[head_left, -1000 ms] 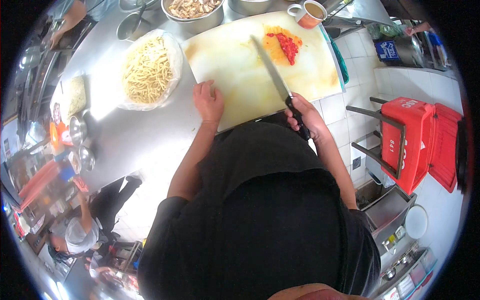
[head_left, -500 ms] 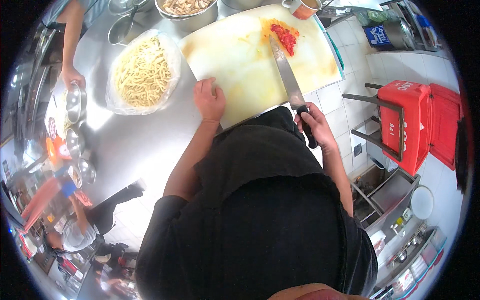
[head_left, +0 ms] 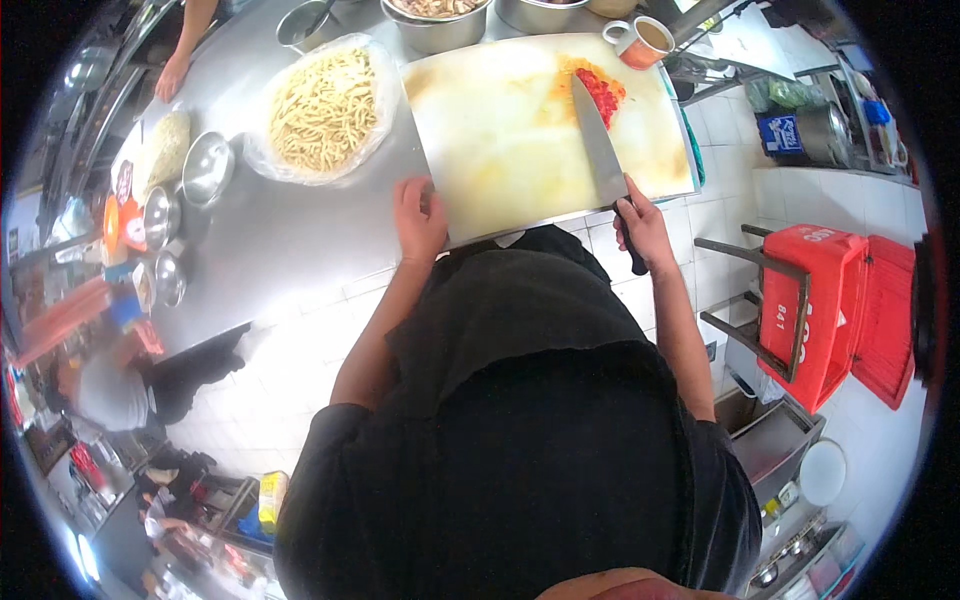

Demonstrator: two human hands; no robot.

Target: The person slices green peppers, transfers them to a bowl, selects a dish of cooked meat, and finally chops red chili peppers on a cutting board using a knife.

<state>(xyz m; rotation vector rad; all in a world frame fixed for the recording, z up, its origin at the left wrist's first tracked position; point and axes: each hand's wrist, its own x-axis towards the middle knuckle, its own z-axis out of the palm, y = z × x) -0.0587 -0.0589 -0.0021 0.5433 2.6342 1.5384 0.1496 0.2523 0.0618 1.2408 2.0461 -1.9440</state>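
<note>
My right hand (head_left: 645,232) is closed round the black handle of a kitchen knife (head_left: 598,150), at the near edge of a pale, yellow-stained cutting board (head_left: 500,130). The wide blade lies across the board's right side, pointing away from me. Its tip is beside a small heap of finely chopped red pieces (head_left: 603,95), perhaps pepper, with orange juice stains around them. At the board's near left corner rests my left hand (head_left: 420,222), fingers loosely bent and thumb apart, holding nothing. A clear plastic bag of thick pale noodles (head_left: 325,110) sits left of the board.
Beyond the board stand metal pots (head_left: 440,32) and an orange-and-white mug (head_left: 640,50) of brown liquid. Metal bowls (head_left: 208,168) line the steel table's left side, near another person's hand (head_left: 172,78). A red plastic container (head_left: 815,310) is at the right.
The other person's hand has let go of a metal bowl and drawn back. My left fingers are bent more. My knife still points at the red pieces; the whole view has shifted.
</note>
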